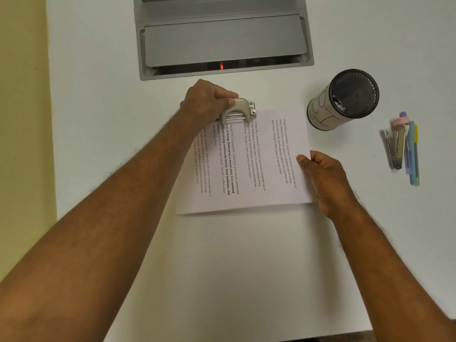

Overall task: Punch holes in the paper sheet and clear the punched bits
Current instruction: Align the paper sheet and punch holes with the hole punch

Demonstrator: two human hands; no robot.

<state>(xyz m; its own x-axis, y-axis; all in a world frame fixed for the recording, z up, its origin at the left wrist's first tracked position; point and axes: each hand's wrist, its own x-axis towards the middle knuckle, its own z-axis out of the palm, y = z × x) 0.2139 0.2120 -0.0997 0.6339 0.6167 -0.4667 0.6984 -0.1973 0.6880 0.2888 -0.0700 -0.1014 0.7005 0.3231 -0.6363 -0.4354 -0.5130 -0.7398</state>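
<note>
On the white counter (pixel 234 255), in the single head view, a printed paper sheet (pixel 246 169) lies flat, its far edge pushed under a beige hole punch (pixel 238 110). The punch sits at the far left part of that edge, just in front of a grey recessed cable tray (pixel 222 40) set into the counter.

The left hand (pixel 209 101) is clenched over the punch, fingers wrapped across the top of its lever. Whether the lever is fully pressed down cannot be told. The right hand (pixel 320 178) grasps the sheet at its right edge, thumb on top of the paper, holding it steady against the counter.

To the right of the sheet, close to its far right corner but apart from it, stands a mesh cup (pixel 345 99) with small pale scraps inside. Well apart to the right lie a stapler (pixel 396 149) and some pens (pixel 412 154), touching one another.

Task status, as a judgement: the punching step is in hand. No holes are visible in the exposed part of the sheet; the area under the punch is hidden. No punched bits are seen loose on the counter. Still to do: complete the press, withdraw the sheet, and empty the bits, probably into the mesh cup.
</note>
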